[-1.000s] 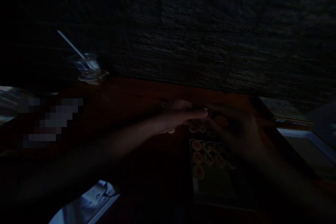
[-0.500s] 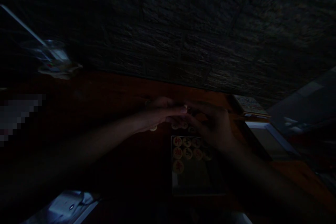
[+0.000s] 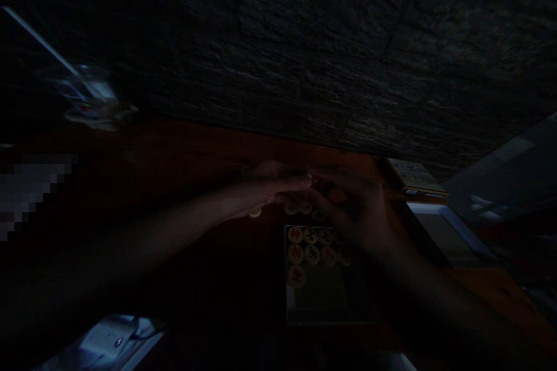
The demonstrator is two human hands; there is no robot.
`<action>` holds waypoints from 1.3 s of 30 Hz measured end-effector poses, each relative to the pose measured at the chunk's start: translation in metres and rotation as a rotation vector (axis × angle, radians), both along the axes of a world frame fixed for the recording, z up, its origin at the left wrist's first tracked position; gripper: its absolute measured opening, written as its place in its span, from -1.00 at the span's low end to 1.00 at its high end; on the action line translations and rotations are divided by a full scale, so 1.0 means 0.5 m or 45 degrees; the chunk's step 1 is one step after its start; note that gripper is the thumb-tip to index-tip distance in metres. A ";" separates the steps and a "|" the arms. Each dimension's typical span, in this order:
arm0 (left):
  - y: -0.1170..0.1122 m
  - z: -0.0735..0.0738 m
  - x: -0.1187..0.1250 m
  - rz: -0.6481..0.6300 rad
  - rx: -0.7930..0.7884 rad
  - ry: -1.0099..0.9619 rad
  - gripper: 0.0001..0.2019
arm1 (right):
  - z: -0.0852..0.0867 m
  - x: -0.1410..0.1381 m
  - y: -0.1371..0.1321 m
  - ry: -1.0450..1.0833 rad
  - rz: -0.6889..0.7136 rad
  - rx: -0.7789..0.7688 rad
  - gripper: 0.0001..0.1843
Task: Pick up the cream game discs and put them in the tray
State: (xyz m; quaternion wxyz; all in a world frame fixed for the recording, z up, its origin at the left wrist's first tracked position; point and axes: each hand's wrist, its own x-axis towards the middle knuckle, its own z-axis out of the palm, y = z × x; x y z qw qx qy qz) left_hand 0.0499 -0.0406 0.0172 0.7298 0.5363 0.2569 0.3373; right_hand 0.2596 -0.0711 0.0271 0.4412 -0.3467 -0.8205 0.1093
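In the dim light my left hand reaches in from the left, its fingers closed together and pointing right. From the other side my right hand meets it, thumb and fingers bent in a pinch. Their fingertips touch, with a small pale spot between them; what they hold is too dark to make out. Just below stands an open, shallow box, partly filled with rows of round Chinese chess pieces marked in red and black. More loose pieces lie on the table behind the box, partly covered by my hands.
A clear cup with a straw stands at the back left of the wooden table. A stone-textured wall rises behind. At right are a patterned box and a white-rimmed tray. A bright boxlike object lies lower left.
Both hands stay joined at the fingertips, and the right hand has shifted very slightly right. The picture is a little darker; the pieces in the box remain in place.
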 end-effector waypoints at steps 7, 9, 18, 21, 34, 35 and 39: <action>-0.002 0.002 -0.002 0.014 0.017 0.005 -0.70 | -0.005 0.002 -0.001 -0.005 0.009 -0.028 -0.62; -0.003 0.003 -0.001 0.024 0.023 0.017 -0.69 | -0.006 0.002 0.000 -0.019 -0.001 -0.028 -0.62; -0.004 0.002 0.000 0.027 -0.002 0.044 -0.60 | 0.003 -0.002 -0.002 -0.042 0.032 0.027 -0.64; -0.004 0.002 0.000 0.042 0.004 0.041 -0.61 | 0.002 0.000 0.002 -0.043 0.038 0.045 -0.66; -0.004 0.008 -0.001 0.011 -0.007 0.019 -0.72 | -0.006 0.001 0.002 -0.054 0.051 0.025 -0.61; -0.004 0.007 -0.001 0.008 -0.012 0.011 -0.73 | -0.006 0.001 0.003 -0.055 0.059 0.031 -0.61; -0.002 0.004 0.000 -0.007 -0.035 0.010 -0.69 | -0.003 0.000 0.003 -0.039 0.051 0.034 -0.68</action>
